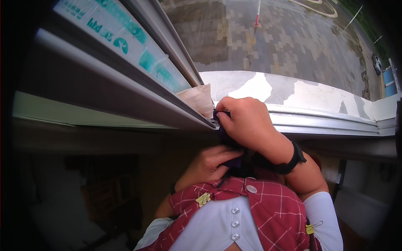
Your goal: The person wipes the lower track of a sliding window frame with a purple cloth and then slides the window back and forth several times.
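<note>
My right hand (pixel 248 121), with a black band on its wrist, pinches a dark navy cloth (pixel 226 137) at the end of the grey sliding window frame (pixel 125 81). Its fingertips press at the frame's lower corner, just above the silver window track (pixel 318 120). Lower down, close to my body, my left hand (pixel 210 164) is closed round another part of the dark cloth. Beside my right fingertips a beige flap of paper or tape (pixel 199 99) sticks out from the frame. What lies under the fingertips is hidden.
White film with teal print (pixel 146 54) covers part of the frame. Outside the track runs a white ledge (pixel 284 90) with peeling paint, above wet paving (pixel 268 50) far below. Yellow binder clips (pixel 203 199) hang on my red checked garment (pixel 272 209).
</note>
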`<state>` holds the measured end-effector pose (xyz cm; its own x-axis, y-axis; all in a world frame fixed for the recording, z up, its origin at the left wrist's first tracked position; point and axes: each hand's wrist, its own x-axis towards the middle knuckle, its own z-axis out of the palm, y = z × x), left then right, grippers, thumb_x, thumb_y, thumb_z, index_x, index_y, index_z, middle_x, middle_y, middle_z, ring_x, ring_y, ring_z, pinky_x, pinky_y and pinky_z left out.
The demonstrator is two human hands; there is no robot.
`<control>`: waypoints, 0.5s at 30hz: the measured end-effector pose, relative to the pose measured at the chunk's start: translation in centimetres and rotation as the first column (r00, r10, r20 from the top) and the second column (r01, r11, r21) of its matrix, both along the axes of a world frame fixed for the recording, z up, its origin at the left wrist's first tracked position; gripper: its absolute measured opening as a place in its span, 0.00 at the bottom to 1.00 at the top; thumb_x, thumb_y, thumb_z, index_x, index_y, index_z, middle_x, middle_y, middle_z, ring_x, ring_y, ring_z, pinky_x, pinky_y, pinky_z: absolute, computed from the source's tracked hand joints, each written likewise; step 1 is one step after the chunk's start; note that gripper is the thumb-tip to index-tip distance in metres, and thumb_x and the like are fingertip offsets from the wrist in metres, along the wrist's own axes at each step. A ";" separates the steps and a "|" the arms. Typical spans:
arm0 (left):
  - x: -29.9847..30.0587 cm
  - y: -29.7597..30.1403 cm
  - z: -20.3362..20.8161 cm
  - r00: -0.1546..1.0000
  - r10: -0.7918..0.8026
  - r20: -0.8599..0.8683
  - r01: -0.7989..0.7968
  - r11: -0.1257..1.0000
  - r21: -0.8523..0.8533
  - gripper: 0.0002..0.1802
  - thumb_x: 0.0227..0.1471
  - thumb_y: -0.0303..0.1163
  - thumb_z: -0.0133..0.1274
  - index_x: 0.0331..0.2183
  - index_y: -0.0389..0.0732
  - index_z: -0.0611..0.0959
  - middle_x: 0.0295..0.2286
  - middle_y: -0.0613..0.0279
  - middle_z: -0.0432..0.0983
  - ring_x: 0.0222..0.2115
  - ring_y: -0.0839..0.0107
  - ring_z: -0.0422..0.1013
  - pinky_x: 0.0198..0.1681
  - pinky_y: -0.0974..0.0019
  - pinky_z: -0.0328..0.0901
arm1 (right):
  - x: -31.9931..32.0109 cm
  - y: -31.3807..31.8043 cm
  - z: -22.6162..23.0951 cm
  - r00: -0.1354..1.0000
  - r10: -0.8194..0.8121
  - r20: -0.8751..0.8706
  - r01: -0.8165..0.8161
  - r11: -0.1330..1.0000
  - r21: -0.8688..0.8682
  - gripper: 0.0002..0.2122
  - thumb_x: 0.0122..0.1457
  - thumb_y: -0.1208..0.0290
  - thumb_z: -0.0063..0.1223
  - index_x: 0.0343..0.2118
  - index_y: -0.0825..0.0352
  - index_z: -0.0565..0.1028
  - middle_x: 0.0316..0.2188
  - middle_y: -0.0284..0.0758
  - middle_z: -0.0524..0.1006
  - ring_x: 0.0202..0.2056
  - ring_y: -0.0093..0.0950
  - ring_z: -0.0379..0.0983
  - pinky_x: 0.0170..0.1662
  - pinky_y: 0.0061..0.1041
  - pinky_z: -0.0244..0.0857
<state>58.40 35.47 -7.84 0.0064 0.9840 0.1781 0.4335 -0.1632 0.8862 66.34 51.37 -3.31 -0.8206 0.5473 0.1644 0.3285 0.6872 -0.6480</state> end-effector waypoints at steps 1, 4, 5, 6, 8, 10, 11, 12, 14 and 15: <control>0.0 0.0 0.0 1.000 0.003 0.002 -0.003 1.000 -0.009 0.26 0.36 0.16 0.51 0.44 0.37 0.78 0.39 0.49 0.74 0.40 0.53 0.71 0.45 0.61 0.66 | -0.1 0.1 -0.1 0.999 0.030 -0.036 -0.029 0.998 0.052 0.04 0.48 0.70 0.53 0.24 0.63 0.76 0.17 0.40 0.75 0.22 0.41 0.73 0.25 0.36 0.65; 0.3 0.1 0.7 0.999 -0.001 -0.034 0.001 1.000 0.009 0.27 0.36 0.16 0.51 0.44 0.38 0.78 0.39 0.50 0.74 0.41 0.54 0.71 0.46 0.61 0.65 | 0.0 -0.2 0.5 0.996 0.088 0.030 -0.093 0.964 0.248 0.04 0.46 0.71 0.52 0.20 0.63 0.74 0.15 0.40 0.73 0.20 0.40 0.72 0.22 0.36 0.64; 0.1 0.4 0.4 0.999 -0.019 -0.044 0.019 1.000 0.005 0.27 0.36 0.16 0.51 0.45 0.38 0.78 0.39 0.50 0.74 0.41 0.54 0.71 0.47 0.62 0.65 | -0.2 0.0 0.3 0.991 0.131 0.003 -0.126 0.943 0.308 0.02 0.42 0.72 0.51 0.18 0.63 0.73 0.14 0.39 0.73 0.18 0.39 0.72 0.20 0.35 0.63; 0.0 0.3 0.2 0.998 -0.038 -0.055 0.038 0.999 0.004 0.28 0.36 0.17 0.51 0.45 0.38 0.77 0.39 0.50 0.74 0.42 0.55 0.71 0.47 0.62 0.65 | -0.3 -0.1 0.6 0.987 0.163 0.015 -0.159 0.936 0.315 0.02 0.40 0.73 0.51 0.19 0.63 0.74 0.14 0.39 0.73 0.19 0.40 0.72 0.21 0.35 0.64; -0.1 0.3 0.0 0.995 -0.048 -0.088 0.049 0.999 0.007 0.27 0.38 0.18 0.52 0.46 0.39 0.77 0.38 0.50 0.74 0.40 0.55 0.71 0.46 0.62 0.66 | -0.3 0.6 0.3 0.961 0.276 0.030 -0.269 0.899 0.345 0.03 0.39 0.73 0.51 0.19 0.63 0.74 0.15 0.39 0.73 0.20 0.40 0.72 0.21 0.35 0.64; 0.1 0.1 -0.2 0.997 -0.036 -0.074 0.036 0.999 -0.004 0.26 0.40 0.19 0.53 0.46 0.40 0.78 0.37 0.51 0.74 0.38 0.55 0.72 0.43 0.62 0.66 | -0.1 1.7 0.5 0.920 0.389 0.047 -0.382 0.862 0.332 0.03 0.40 0.73 0.51 0.21 0.63 0.75 0.15 0.40 0.73 0.20 0.41 0.73 0.22 0.36 0.65; 0.0 -0.2 -0.2 0.998 -0.037 -0.059 0.037 0.999 -0.015 0.25 0.40 0.19 0.53 0.46 0.41 0.78 0.36 0.51 0.74 0.38 0.56 0.72 0.42 0.63 0.67 | 0.0 2.0 0.7 0.896 0.436 0.084 -0.440 0.845 0.303 0.04 0.41 0.73 0.51 0.22 0.62 0.75 0.15 0.40 0.73 0.21 0.41 0.73 0.23 0.36 0.65; -0.1 -0.2 0.0 0.998 -0.038 -0.045 0.037 0.999 -0.025 0.25 0.41 0.20 0.53 0.46 0.41 0.78 0.36 0.52 0.74 0.37 0.57 0.72 0.41 0.63 0.67 | 0.2 2.5 0.7 0.869 0.477 0.132 -0.495 0.828 0.262 0.05 0.43 0.73 0.50 0.24 0.61 0.76 0.16 0.40 0.73 0.22 0.41 0.73 0.24 0.35 0.65; -0.5 -0.8 -0.2 0.997 -0.062 -0.046 0.058 0.994 -0.094 0.28 0.38 0.15 0.51 0.47 0.37 0.76 0.38 0.50 0.74 0.40 0.60 0.72 0.45 0.66 0.66 | 0.5 2.5 0.7 0.852 0.505 0.135 -0.523 0.823 0.222 0.05 0.43 0.73 0.50 0.24 0.61 0.76 0.16 0.40 0.73 0.22 0.41 0.73 0.25 0.35 0.66; -0.9 -0.7 -0.3 0.996 -0.075 -0.055 0.069 0.993 -0.100 0.27 0.39 0.16 0.52 0.47 0.37 0.76 0.38 0.50 0.74 0.41 0.60 0.72 0.45 0.66 0.66 | 0.4 2.6 0.6 0.850 0.511 0.126 -0.527 0.821 0.219 0.05 0.42 0.72 0.51 0.24 0.62 0.76 0.17 0.41 0.73 0.22 0.42 0.73 0.25 0.35 0.66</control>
